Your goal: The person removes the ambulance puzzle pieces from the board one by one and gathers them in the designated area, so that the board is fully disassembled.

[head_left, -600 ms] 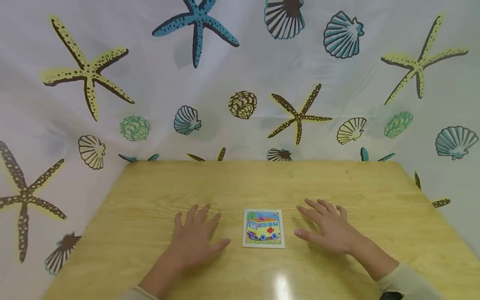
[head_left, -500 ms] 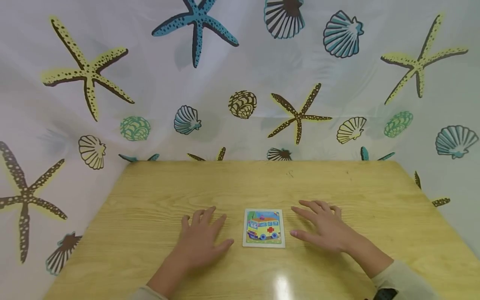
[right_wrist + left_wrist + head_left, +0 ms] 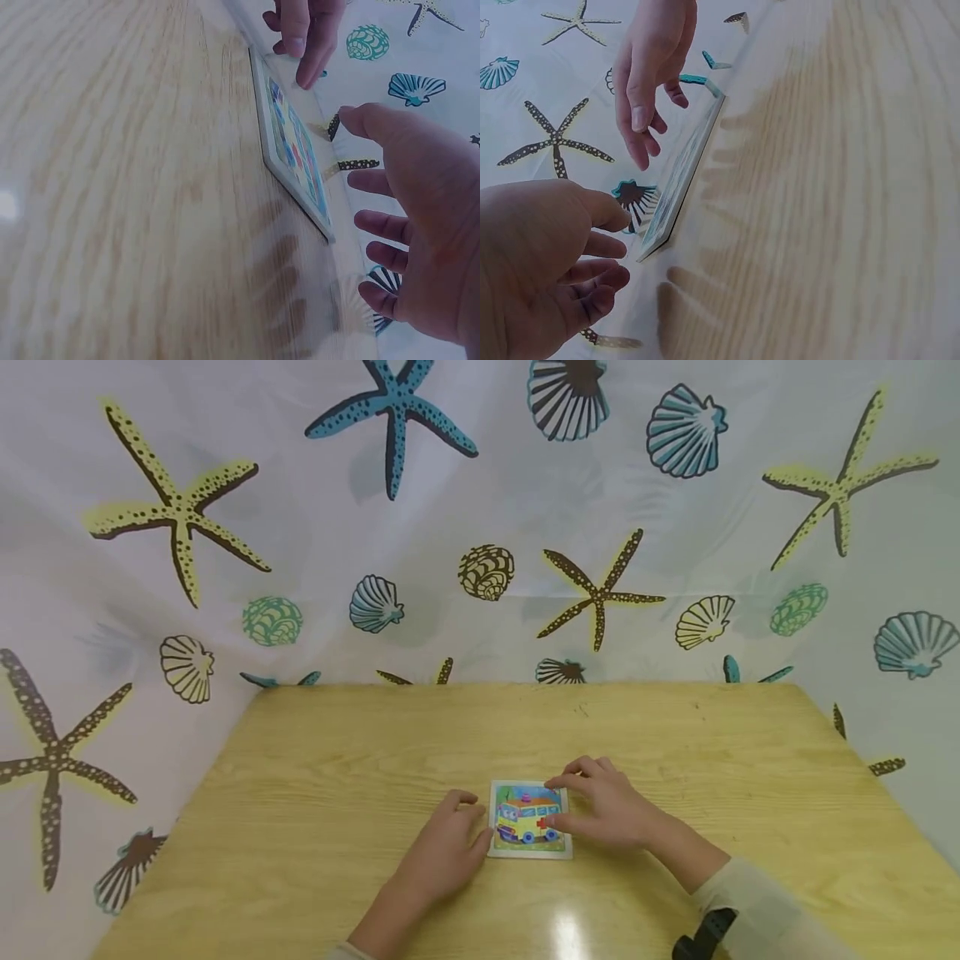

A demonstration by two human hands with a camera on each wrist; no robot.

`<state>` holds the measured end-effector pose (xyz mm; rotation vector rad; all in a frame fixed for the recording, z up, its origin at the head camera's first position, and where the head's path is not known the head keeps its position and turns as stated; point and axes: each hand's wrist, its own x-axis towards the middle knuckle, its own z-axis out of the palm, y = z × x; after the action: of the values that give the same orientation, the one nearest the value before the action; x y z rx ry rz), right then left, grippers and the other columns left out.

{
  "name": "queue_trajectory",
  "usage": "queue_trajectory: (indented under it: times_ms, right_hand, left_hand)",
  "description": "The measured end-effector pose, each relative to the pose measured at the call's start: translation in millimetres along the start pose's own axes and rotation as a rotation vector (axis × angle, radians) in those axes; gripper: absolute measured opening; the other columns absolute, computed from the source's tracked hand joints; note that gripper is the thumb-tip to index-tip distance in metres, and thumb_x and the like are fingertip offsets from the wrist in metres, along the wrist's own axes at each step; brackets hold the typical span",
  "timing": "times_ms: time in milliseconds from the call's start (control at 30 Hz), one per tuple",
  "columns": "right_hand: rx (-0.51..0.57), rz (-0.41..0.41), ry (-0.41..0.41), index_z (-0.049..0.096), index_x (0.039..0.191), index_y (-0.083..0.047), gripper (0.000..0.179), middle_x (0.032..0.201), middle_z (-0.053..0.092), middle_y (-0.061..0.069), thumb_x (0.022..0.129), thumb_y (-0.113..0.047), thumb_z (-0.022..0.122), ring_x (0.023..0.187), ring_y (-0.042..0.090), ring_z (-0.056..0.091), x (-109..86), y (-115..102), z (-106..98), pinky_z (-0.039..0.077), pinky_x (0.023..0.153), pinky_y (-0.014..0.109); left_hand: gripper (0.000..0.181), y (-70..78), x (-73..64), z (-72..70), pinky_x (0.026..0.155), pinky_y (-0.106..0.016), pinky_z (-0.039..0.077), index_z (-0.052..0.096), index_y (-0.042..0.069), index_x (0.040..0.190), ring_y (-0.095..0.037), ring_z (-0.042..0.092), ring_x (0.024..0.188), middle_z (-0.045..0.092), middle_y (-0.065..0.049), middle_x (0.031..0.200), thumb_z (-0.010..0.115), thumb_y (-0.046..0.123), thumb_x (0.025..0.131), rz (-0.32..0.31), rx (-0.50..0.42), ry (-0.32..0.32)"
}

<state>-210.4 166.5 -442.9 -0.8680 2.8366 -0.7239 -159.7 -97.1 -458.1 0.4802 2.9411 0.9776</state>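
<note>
Clearly, neither of my hands holds anything. The fingers (image 3: 600,246) of my left hand (image 3: 445,852) are loosely bent with small gaps between them, just beside the left edge of a thin, square, white-bordered board (image 3: 525,827) printed with a yellow ambulance bearing a red cross. On my right hand (image 3: 611,810) the thumb stands moderately wide of the forefinger. The board lies flat on the pale yellow wood-grain tabletop (image 3: 337,760), between my two hands.

From the head view my right thumb seems to lie upon the red cross, but the right-wrist view shows a gap between that hand and the board, and the left-wrist view likewise has my right fingers above it. The wrist views also bring out the board's slim edge and the finger shadows (image 3: 281,259) on the wood; only the head view shows the black band (image 3: 708,931) by my beige right sleeve (image 3: 757,906). White cloth (image 3: 450,518) printed with starfish and shells hangs behind.

Compared with the earlier head frames, both hands have come inward: they were farther from the board, the fingers more widely spread, while the board lies in the same place
</note>
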Motion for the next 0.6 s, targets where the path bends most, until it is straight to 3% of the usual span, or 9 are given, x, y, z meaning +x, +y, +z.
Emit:
queue_trajectory:
  times_ms: [100, 200, 367, 600]
  right_hand:
    - [0.053, -0.007, -0.026, 0.063, 0.135, -0.025, 0.053, 0.127, 0.054, 0.0, 0.092, -0.056, 0.064, 0.117, 0.023, 0.044, 6.5, -3.2, 4.7, 0.042, 0.095, 0.05]
    - [0.145, -0.021, -0.051, 0.06, 0.137, -0.021, 0.054, 0.125, 0.053, 0.003, 0.094, -0.052, 0.064, 0.115, 0.022, 0.046, 13.0, -3.6, 5.6, 0.044, 0.093, 0.046]
    - [0.282, -0.054, -0.095, 0.058, 0.139, -0.014, 0.053, 0.118, 0.058, 0.006, 0.096, -0.045, 0.065, 0.103, 0.018, 0.056, 23.8, -5.7, 8.8, 0.049, 0.088, 0.037]
    - [0.377, -0.1, -0.115, 0.058, 0.137, -0.009, 0.047, 0.12, 0.065, 0.008, 0.098, -0.034, 0.066, 0.091, 0.015, 0.06, 38.1, -9.3, 16.5, 0.051, 0.077, 0.025]
  left_hand:
    - [0.04, 0.6, 0.6, 5.9, 0.082, -0.032, 0.055, 0.064, -0.008, 0.124, -0.021, 0.061, 0.099, 0.056, -0.016, 0.133, 0.069, 0.018, 0.093, -0.021, -0.1, 0.025]
    - [0.041, -0.6, 2.8, 11.1, 0.07, -0.022, 0.05, 0.066, -0.007, 0.122, -0.013, 0.057, 0.085, 0.059, -0.015, 0.131, 0.075, 0.015, 0.088, -0.04, -0.212, 0.057]
    - [0.043, -8.3, 1.8, 18.7, 0.068, -0.018, 0.049, 0.067, -0.006, 0.122, -0.012, 0.058, 0.083, 0.061, -0.013, 0.128, 0.08, 0.013, 0.085, -0.084, -0.332, 0.06]
    - [0.043, -16.8, 0.6, 21.1, 0.07, -0.018, 0.051, 0.068, -0.005, 0.121, -0.013, 0.059, 0.088, 0.063, -0.011, 0.128, 0.08, 0.014, 0.085, -0.089, -0.396, 0.046]
